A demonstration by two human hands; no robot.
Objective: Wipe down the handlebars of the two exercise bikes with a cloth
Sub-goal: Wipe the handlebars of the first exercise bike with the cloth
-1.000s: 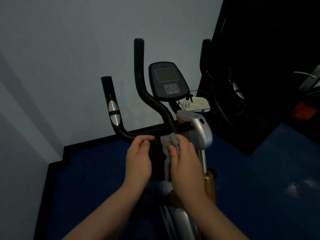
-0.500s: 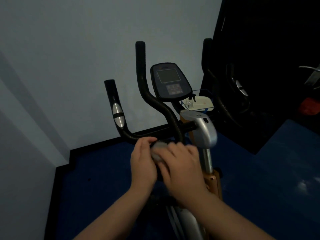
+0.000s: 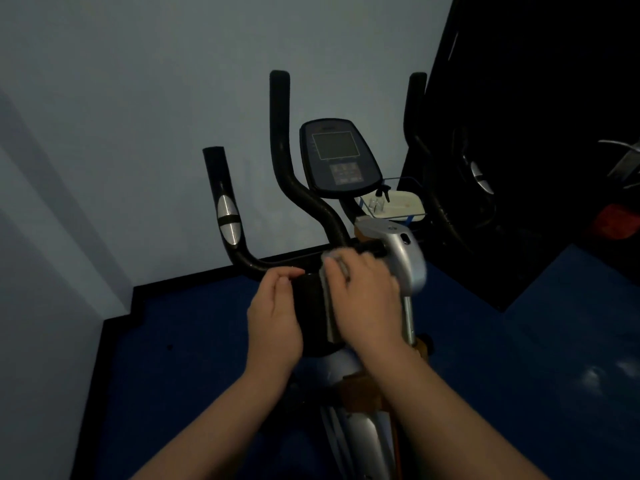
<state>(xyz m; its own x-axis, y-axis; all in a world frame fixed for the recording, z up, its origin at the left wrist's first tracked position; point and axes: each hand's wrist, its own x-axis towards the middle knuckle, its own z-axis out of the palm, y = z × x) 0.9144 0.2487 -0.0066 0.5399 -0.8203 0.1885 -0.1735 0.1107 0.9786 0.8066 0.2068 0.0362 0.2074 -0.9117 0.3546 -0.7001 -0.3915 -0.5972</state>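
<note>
A console (image 3: pixel 341 157) is standing above the handlebars (image 3: pixel 298 188), with a silver housing (image 3: pixel 403 258) crowding the right hand (image 3: pixel 367 299) and a white tray (image 3: pixel 398 206) sitting behind. The right hand's fingers are pressing the grey cloth (image 3: pixel 330 299) onto the bar's dark middle; the left hand (image 3: pixel 275 320) is gripping the bar beside it. Since half a second ago the cloth is showing more, draped down. A second bike (image 3: pixel 481 174) is sitting in darkness on the right, hard to make out

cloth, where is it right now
In the head view the grey cloth sits centre frame under the right hand, pressed on the black handlebar beside the left hand.
</note>
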